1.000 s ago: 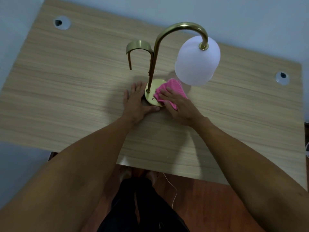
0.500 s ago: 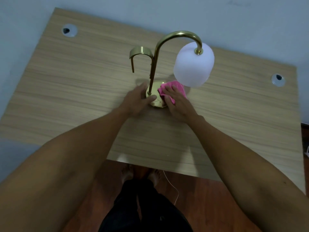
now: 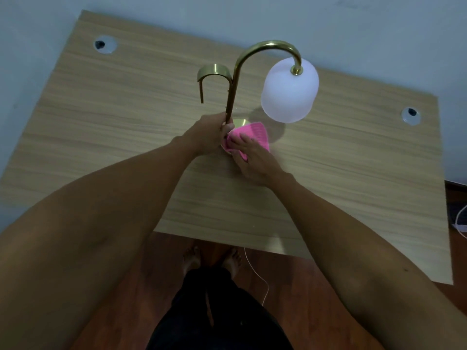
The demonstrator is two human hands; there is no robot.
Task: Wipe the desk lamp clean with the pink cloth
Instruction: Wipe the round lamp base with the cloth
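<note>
A brass desk lamp (image 3: 236,79) stands mid-desk with a curved neck, a small side hook (image 3: 213,72) and a white frosted shade (image 3: 290,90) hanging to the right. My left hand (image 3: 211,133) is closed around the bottom of the lamp's stem. The pink cloth (image 3: 249,136) lies over the round brass base (image 3: 241,122), most of which is hidden. My right hand (image 3: 254,160) presses on the cloth's near side with fingers spread flat.
The wooden desk (image 3: 126,122) stands against a pale wall, with cable grommets at the far left (image 3: 104,44) and far right (image 3: 411,115). A white cord (image 3: 257,274) runs over the red-brown floor by my bare feet below the desk's near edge.
My left hand has lifted off the desk beside the base and closed around the lamp's stem. The right hand has kept the cloth on the base, shifting slightly toward me.
</note>
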